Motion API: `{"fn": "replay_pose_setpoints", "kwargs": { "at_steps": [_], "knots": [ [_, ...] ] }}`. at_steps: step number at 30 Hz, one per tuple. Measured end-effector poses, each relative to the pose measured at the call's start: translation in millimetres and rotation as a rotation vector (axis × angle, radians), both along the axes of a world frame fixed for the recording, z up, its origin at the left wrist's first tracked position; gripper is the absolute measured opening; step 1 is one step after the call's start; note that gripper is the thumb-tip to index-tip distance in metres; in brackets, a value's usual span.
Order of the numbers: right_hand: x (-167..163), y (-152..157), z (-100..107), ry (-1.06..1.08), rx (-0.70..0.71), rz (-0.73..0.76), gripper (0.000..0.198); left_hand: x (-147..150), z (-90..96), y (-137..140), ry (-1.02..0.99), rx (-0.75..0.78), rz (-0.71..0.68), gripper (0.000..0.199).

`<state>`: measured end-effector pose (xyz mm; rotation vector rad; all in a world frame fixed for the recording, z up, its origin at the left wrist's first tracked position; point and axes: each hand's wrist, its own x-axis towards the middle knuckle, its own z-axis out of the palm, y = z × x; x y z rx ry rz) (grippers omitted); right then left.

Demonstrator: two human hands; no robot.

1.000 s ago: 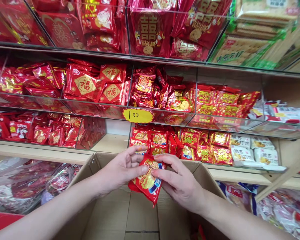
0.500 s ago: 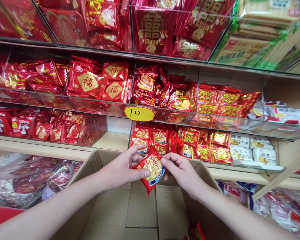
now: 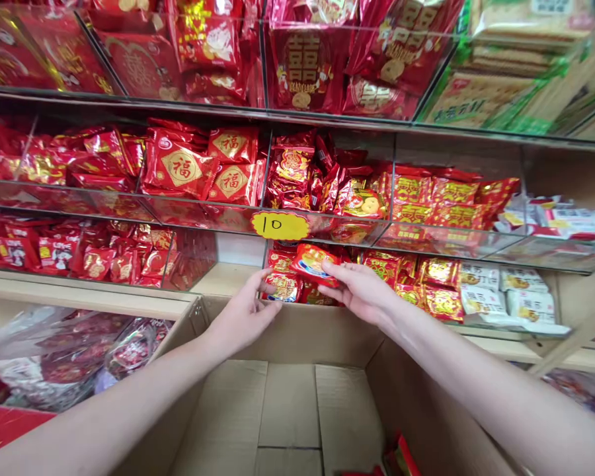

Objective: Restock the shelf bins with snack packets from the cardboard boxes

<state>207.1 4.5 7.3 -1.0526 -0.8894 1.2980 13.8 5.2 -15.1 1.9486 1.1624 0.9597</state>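
The right hand (image 3: 364, 291) pinches a shiny red snack packet (image 3: 313, 260), which points away at about 10 o'clock, its long way running roughly 10 to 4. The left hand (image 3: 244, 309) is farther off, empty, fingers apart, with the packet at its 2 o'clock. Red shelf packets (image 3: 283, 287) sit just below the packet; the cardboard box (image 3: 297, 334) is at 6.

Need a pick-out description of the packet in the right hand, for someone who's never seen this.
Find the open cardboard box below the shelves, then the yellow tag marked 10 above its far edge. Just under the tag, slightly right, is a red packet. Unlike the neighbouring packets lying on the shelf, it is gripped by the right hand.
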Motion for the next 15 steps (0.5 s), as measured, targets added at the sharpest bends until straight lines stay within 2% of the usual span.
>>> {"fn": "replay_pose_setpoints", "kwargs": {
  "at_steps": [3, 7, 11, 15],
  "knots": [
    [-14, 30, 4, -0.016, 0.048, -0.108, 0.014, -3, -4.3, 3, 0.199, 0.058, -0.038, 0.034],
    [-32, 60, -2, -0.094, 0.156, -0.250, 0.010, -5, -8.7, 1, 0.246, 0.128, -0.130, 0.023],
    [-36, 73, -11, -0.246, 0.224, -0.303, 0.018, -7, -13.6, 2, 0.276, 0.133, -0.176, 0.025],
    [-34, 79, -19, -0.489, 0.249, -0.323, 0.025, -10, -17.2, 6, 0.320, 0.139, -0.181, 0.026]
  ]
}}
